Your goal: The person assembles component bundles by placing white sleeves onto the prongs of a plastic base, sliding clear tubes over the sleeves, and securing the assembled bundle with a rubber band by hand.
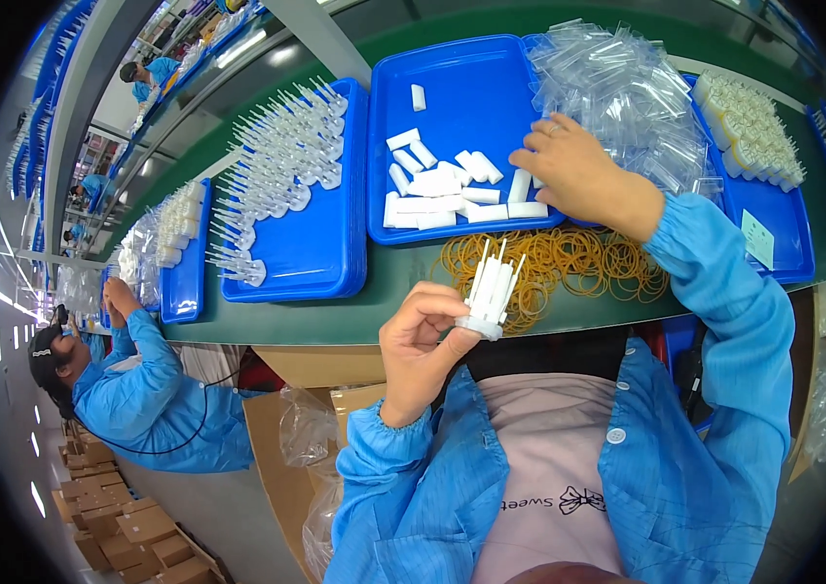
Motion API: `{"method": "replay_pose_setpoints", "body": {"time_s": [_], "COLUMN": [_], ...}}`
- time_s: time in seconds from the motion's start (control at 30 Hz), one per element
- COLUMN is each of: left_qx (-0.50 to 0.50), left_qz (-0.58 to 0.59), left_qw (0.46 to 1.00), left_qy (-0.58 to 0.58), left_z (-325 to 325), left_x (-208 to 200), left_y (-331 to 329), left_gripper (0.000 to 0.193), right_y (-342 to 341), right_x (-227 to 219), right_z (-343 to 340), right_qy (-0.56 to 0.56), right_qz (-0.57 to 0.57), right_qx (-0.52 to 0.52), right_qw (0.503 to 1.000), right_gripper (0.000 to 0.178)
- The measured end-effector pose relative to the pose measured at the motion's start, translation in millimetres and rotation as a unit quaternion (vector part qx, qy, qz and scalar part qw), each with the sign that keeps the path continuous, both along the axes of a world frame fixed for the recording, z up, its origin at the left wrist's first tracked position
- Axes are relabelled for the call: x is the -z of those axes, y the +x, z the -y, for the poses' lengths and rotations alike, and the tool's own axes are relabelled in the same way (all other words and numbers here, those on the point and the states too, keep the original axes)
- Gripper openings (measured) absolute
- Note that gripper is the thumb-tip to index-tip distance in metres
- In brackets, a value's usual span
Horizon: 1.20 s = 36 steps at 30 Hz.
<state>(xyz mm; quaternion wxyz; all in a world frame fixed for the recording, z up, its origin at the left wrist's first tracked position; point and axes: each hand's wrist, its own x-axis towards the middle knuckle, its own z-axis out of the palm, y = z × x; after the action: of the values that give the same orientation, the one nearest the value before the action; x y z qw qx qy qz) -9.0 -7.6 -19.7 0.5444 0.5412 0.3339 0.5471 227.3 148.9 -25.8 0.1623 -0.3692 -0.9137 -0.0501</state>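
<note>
Nearest you, your left hand (420,343) pinches a bundle of white plastic pieces (491,290), upright over the table's near edge. Just beyond lies a heap of yellow rubber bands (583,263). Farther right, your right hand (578,170) rests with fingers curled on the blue tray (476,88), touching the white caps (442,190) beside clear bags (627,92).

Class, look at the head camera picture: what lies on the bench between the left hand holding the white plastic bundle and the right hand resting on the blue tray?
In the head view, a loose heap of yellow rubber bands lies on the green bench between the left hand with its white plastic bundle and the right hand on the blue tray.
</note>
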Motion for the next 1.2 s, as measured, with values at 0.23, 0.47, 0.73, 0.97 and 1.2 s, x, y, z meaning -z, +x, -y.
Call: {"method": "replay_pose_setpoints", "body": {"time_s": [0.23, 0.47, 0.73, 0.97, 1.2], "left_qx": [-0.029, -0.07, -0.106, -0.12, -0.123], "left_qz": [0.013, 0.021, -0.053, -0.032, 0.016], "left_qw": [0.999, 0.997, 0.988, 0.988, 0.988], "left_qy": [-0.017, 0.013, 0.102, 0.095, 0.093], "left_z": [7.0, 7.7, 4.4, 2.8, 1.6], "left_x": [6.7, 13.1, 6.1, 5.7, 6.6], "left_y": [-8.6, -10.2, 1.8, 9.6, 11.4], "left_gripper": [0.018, 0.019, 0.014, 0.015, 0.014], "right_y": [-17.9, -19.1, -21.4, -20.3, -16.8], "right_x": [3.7, -35.8, -51.6, -49.4, -44.9], "right_z": [-12.4, 17.1, 43.2, 44.9, 45.4], "right_qy": [-0.102, -0.305, -0.682, -0.686, -0.686], "right_qz": [0.063, -0.304, -0.555, -0.552, -0.566], "right_qx": [0.007, -0.038, -0.096, -0.121, -0.136], "right_qw": [0.993, 0.902, 0.467, 0.458, 0.437], "right_gripper": [0.028, 0.031, 0.039, 0.038, 0.039]}}
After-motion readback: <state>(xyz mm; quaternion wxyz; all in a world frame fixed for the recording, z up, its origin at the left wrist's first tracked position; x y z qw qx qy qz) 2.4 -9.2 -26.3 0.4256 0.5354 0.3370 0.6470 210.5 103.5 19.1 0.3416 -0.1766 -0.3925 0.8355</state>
